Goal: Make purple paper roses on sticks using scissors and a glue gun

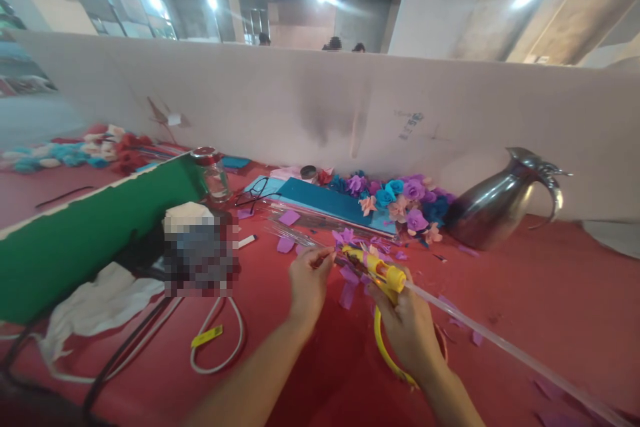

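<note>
In my right hand [407,320] is a yellow hot glue gun [380,268], its nozzle pointing left. A long clear glue stick [500,343] sticks out of its back end toward the lower right. My left hand [309,280] is closed in a pinch just left of the nozzle; what lies between its fingertips is too small to make out. Loose purple paper petals [349,290] lie around and beneath the glue gun. A yellow cable [384,347] curves below my right hand.
Paper flowers [414,190] in purple, blue and pink are heaped behind the hands, beside blue sheets [325,200]. A metal jug [500,200] stands right. Left are eyeglasses [257,195], a glass jar [215,177], a green box [100,233] and a white cable [243,333]. A pale partition [250,93] stands behind.
</note>
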Demonstrator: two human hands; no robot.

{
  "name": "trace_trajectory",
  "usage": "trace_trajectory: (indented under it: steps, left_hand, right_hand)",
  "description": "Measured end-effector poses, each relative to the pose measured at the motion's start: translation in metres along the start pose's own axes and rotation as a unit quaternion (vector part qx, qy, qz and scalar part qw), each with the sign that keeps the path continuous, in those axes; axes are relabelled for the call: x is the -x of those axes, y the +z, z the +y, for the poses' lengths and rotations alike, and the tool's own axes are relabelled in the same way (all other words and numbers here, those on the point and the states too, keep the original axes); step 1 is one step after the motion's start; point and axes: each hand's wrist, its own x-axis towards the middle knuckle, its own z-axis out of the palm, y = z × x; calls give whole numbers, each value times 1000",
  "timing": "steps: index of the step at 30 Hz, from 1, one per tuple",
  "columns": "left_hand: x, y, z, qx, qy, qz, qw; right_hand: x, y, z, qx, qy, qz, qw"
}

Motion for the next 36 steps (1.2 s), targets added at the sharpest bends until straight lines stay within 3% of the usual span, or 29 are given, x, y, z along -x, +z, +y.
trace_trajectory:
  steps: [14, 36]
  left_hand:
    - [0, 0, 0, -39, 41, -13, 998]
    - [-2, 0, -2, -56, 66, -14, 996]
  right_hand:
    - [2, -4, -3, 114, -30, -22, 993]
    - [2, -9, -5, 159, -48, -5, 986]
